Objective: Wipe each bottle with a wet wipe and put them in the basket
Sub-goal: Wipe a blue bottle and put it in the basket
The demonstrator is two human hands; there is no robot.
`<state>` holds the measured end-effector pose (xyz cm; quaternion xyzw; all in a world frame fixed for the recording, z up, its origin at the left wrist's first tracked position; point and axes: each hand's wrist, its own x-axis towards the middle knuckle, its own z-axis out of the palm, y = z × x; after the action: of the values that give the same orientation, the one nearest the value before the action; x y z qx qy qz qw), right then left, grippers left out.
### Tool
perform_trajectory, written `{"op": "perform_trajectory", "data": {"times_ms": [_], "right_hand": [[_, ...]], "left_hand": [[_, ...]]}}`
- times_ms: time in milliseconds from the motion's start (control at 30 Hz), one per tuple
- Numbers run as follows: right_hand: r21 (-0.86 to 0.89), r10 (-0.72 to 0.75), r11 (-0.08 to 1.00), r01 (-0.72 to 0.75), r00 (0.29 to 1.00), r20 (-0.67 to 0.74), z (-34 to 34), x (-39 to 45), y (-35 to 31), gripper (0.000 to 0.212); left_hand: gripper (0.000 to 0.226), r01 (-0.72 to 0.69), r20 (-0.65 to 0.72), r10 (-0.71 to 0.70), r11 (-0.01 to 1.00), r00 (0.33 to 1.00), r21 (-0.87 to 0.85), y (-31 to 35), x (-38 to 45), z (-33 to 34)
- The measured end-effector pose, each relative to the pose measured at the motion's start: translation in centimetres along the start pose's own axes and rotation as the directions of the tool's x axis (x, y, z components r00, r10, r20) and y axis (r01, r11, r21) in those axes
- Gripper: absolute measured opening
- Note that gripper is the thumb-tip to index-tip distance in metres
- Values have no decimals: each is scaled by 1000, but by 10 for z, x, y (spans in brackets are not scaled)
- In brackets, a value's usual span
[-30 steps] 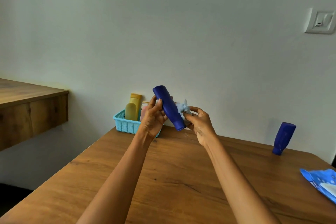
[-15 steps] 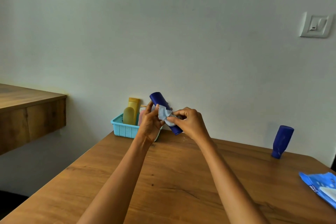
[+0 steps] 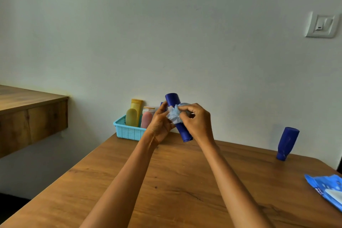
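The wooden table is filling the lower part of the view, sitting a little lower in the picture than half a second ago, as the head camera has tipped up slightly and the wall switch is now showing further to the right. On the left a wooden shelf is jutting out from the wall. At the table's far edge the light blue basket is standing against the wall, already holding a yellow bottle and a pink bottle, both upright; a further cap behind them is too hidden to tell. On the right a second blue bottle is standing cap-down and leaning, well apart from the hands, and the blue wipes pack is lying at the right edge, partly cut off.

Above the table, just in front of the basket, the blue bottle is being held tilted, its upper end toward the wall and its lower end pointing down to the right. The left hand is gripping the bottle's middle from the left with fingers curled around it, as before. The right hand is pinching the crumpled wet wipe against the bottle, fingers closed on the wad. Compared with the earlier frame, the wipe is sitting higher up the body and is more bunched, and more of the bottle's lower end is showing below the right hand.
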<state>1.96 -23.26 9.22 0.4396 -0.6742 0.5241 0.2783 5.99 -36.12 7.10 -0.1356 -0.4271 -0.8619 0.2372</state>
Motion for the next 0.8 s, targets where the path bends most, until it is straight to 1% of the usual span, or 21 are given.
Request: {"op": "perform_trajectory", "data": {"times_ms": [67,133,167,233,333,400,467,500,567,667,733,800], "right_hand": [[-25,-64,998,66,996,61,5,-2,-4,9],[-59,-100,993,107,989,110,9,-3,-3,9],[-62,-86,994,94,989,122,10,-3,-1,9],[-40,-5,999,10,994,113,9,-5,3,7],[5,119,993,-119,992,33,4,-5,11,9],[4,144,990,-144,989,-41,-3,-3,13,8],[-20,147,988,-151,981,-125,-10,1,14,9],[-34,148,987,-155,975,-165,-13,3,15,10],[-30,148,987,-159,963,-224,-17,5,15,13],[24,141,990,-140,952,-273,-18,4,13,14],[79,143,989,-124,933,-331,-21,6,11,13],[156,179,980,-127,905,-387,-26,11,9,17]], "left_hand": [[38,-45,-19,44,999,999,-16,4,-1,-6],[45,-74,-24,73,997,997,-14,8,-3,-10],[48,-80,-19,80,997,997,-6,9,-4,-11],[48,-69,-3,69,997,998,23,8,-5,-14],[54,-10,30,8,998,1000,65,2,-7,-13],[65,45,73,-50,997,996,70,-1,-9,-8],[75,109,150,-120,991,981,81,-2,-10,-2],[75,137,199,-154,986,968,97,-2,-11,1],[68,175,294,-208,975,933,136,-3,-12,5],[63,172,339,-216,973,916,156,-4,-12,12],[64,168,339,-200,978,919,123,-5,-12,13],[67,167,325,-189,981,927,94,-6,-11,11]]}}
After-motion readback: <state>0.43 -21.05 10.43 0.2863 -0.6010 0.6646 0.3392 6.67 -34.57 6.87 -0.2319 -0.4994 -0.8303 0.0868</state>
